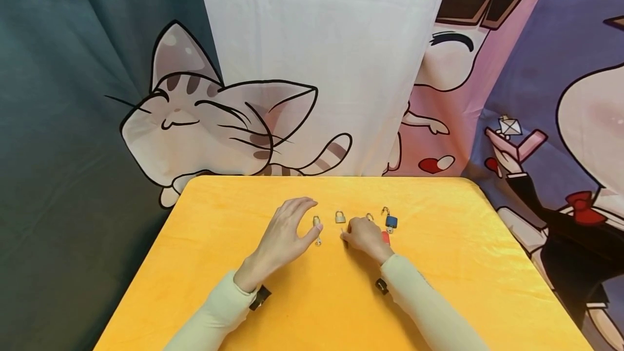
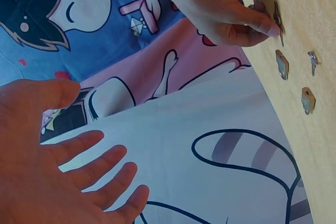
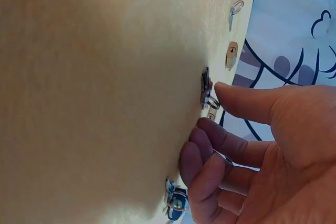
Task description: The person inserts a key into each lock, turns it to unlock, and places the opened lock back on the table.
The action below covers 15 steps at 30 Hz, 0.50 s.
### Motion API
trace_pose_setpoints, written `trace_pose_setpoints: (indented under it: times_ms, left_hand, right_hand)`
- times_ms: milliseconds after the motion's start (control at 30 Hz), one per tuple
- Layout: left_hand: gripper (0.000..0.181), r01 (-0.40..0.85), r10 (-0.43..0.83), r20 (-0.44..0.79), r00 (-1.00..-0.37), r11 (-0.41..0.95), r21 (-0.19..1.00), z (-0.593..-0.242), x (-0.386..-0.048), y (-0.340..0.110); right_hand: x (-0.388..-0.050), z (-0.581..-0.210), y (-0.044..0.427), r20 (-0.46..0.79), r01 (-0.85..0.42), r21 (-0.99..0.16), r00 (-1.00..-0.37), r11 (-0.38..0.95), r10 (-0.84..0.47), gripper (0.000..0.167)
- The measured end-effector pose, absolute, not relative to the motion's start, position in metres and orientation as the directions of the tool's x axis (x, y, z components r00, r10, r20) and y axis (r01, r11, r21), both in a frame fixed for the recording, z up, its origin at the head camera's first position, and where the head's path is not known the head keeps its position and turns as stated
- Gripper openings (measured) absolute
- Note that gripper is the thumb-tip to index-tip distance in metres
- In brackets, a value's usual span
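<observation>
Pale sleeves point(image 1: 214, 307) closest in the head view, reaching over the yellow surface point(image 1: 312, 313) to either side of the middle brass padlock point(image 1: 340, 219), taken as landmark. Left hand point(image 1: 285, 229) on its left, thumb wide and nothing in the grasp; left brass padlock point(image 1: 316, 221) and left key point(image 1: 318, 241) lie between that hand and the landmark. Right hand point(image 1: 364, 234) just right of the landmark and slightly nearer the person, fingers bent low; blue padlock point(image 1: 391, 222) farther right, red item point(image 1: 385, 238) partly covered. Left wrist view: left palm fills the near side, bare, well apart from the landmark. Right key point(image 2: 278, 22) close beside the landmark, at the right hand's fingertips, long axis running roughly toward the landmark in this view. Right wrist view: right hand nearest, fingers curled, thumb and forefinger apart at the tips; right key's ring point(image 3: 213, 103) by that gap, landmark partly seen just beyond. Pinched or merely beside the fingers: cannot tell. Judged the relation that counts: right key lies at the right hand's thumb side, that hand far the nearer.
</observation>
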<state>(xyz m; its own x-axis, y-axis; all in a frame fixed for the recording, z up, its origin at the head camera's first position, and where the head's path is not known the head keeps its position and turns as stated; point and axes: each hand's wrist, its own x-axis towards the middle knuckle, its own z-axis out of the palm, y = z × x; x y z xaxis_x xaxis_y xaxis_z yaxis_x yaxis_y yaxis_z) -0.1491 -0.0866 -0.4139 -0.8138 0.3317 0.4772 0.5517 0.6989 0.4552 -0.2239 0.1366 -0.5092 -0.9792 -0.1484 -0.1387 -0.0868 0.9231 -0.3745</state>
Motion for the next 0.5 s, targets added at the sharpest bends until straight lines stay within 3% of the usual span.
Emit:
trace_pose_setpoints:
  times_ms: [500]
  left_hand:
    - [0.044, 0.561, 0.352, 0.468, -0.811, 0.695, 0.450, -0.4170, -0.1500, -0.0856]
  right_hand:
    - [-0.2263, -0.5127, 0.1369, -0.144, -0.122, -0.401, -0.970, 0.908, -0.194, 0.031]
